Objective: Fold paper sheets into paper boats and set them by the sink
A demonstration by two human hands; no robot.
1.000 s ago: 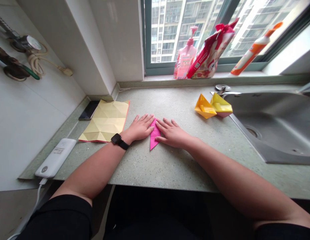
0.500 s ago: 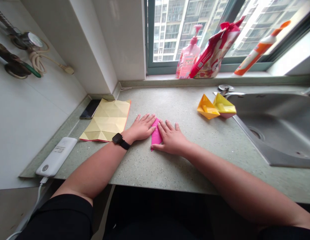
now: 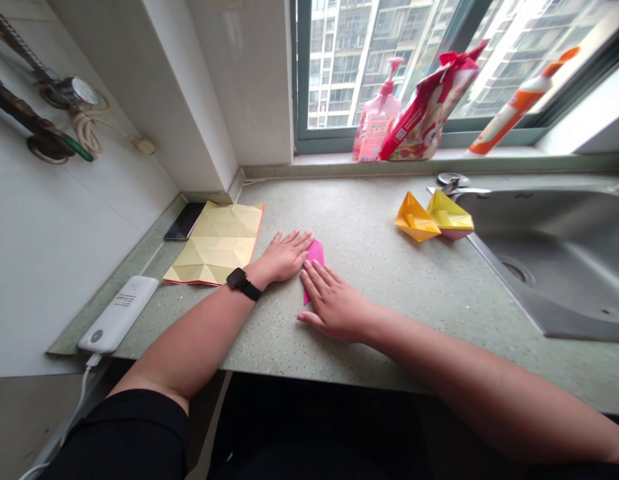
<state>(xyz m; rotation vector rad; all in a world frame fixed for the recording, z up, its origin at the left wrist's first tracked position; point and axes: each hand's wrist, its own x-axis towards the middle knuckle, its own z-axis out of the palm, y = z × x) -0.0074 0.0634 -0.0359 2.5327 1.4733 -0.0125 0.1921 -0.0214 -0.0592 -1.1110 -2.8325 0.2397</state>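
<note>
A folded piece of bright pink paper [image 3: 316, 251] lies flat on the speckled counter, partly covered by both hands. My left hand [image 3: 285, 256], with a black watch on its wrist, rests palm down with its fingers stretched over the paper's left edge. Across the paper's lower right part lies my right hand [image 3: 334, 303], flat, its thumb spread out on the counter. Creased pale yellow sheets [image 3: 216, 233] with a red-orange edge lie left of my left hand. Two folded paper boats, an orange one [image 3: 416, 220] and a yellow one [image 3: 449, 217], stand touching at the right.
A steel sink [image 3: 564, 267] is set into the counter at the right. On the left lie a dark phone [image 3: 185, 221] and a white power bank [image 3: 120, 313] with a cable. A pink pump bottle [image 3: 376, 123], a red bag [image 3: 429, 113] and an orange-white bottle [image 3: 514, 110] stand on the windowsill.
My right hand has slid down toward the counter's front edge, uncovering the upper right of the pink paper. My left hand has stayed in place on the paper. The view has shifted slightly.
</note>
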